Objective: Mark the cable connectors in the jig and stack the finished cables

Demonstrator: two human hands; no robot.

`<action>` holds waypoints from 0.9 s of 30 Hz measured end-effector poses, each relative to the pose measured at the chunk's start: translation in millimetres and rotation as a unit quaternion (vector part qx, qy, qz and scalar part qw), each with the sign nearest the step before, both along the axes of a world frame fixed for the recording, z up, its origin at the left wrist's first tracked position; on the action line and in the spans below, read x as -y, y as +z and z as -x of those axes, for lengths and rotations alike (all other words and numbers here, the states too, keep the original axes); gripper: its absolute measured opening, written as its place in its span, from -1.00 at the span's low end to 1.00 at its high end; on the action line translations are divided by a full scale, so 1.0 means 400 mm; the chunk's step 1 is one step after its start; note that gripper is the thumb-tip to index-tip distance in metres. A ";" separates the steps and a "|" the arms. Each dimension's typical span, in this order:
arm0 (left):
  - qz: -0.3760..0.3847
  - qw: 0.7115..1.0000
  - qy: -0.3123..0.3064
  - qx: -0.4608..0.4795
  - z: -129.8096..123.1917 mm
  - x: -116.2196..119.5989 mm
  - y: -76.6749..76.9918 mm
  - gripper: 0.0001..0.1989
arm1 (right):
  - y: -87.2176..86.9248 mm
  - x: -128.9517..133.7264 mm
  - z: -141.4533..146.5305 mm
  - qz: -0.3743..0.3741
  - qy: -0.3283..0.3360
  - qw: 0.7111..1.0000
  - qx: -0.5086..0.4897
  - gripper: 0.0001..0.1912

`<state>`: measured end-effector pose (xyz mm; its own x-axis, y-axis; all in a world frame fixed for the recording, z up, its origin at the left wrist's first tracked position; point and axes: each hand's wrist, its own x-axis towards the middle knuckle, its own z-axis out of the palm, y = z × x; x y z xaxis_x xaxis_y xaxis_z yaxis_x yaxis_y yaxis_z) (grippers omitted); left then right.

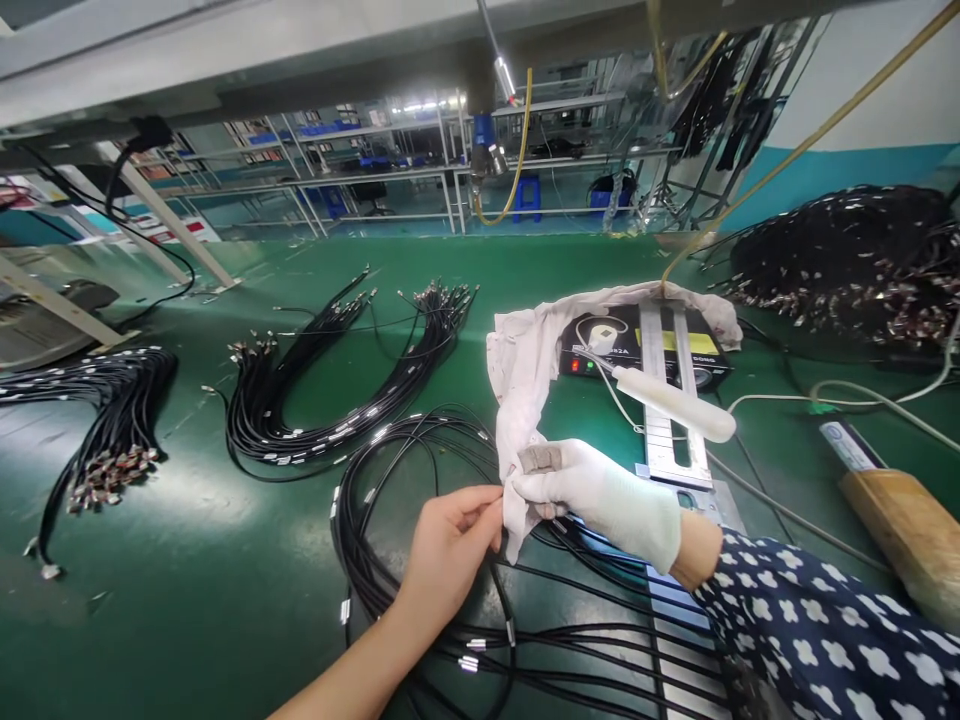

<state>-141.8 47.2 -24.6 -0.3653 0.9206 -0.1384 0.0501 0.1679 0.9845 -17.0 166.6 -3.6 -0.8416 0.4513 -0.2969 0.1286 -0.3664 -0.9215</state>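
Note:
My bare left hand [450,550] has its fingertips pinched together at the left edge of a white cloth [521,385]; anything small between them is hidden. My right hand [592,495], in a white glove with greyish fingertips, grips the cloth's lower end. The cloth runs up and over a black box [600,350] with a red and a green light. Beneath my hands lie looped black cables [360,540] with small silver sleeves. Several cables stretch right across a metal strip [679,640]. A white-handled tool [675,403] rests on a metal frame on the box.
Bundles of black cables lie on the green table [202,600] at the left [135,410] and centre [300,430]. A large cable heap [847,260] fills the back right. A wooden block [900,520] lies at the right. A yellow hose [817,130] hangs down to the box.

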 end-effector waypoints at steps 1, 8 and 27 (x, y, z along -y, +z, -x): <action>0.001 1.000 0.007 0.006 0.000 -0.001 0.003 -0.69 | -0.005 0.002 0.000 0.011 -0.014 1.000 -0.004 -0.72; 0.006 0.999 0.046 0.025 -0.001 -0.001 0.010 -0.60 | -0.037 -0.016 -0.032 0.088 -0.102 0.988 -0.079 -0.79; 0.006 0.999 0.016 -0.033 0.011 -0.007 -0.014 -0.68 | -0.056 -0.014 0.034 0.010 -0.040 0.998 -0.043 -0.66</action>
<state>-146.1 50.1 -30.2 -0.4038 0.9064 -0.1238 0.1096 0.1823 0.9771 -30.4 172.3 -25.9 -0.8262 0.5123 -0.2344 0.0183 -0.3914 -0.9200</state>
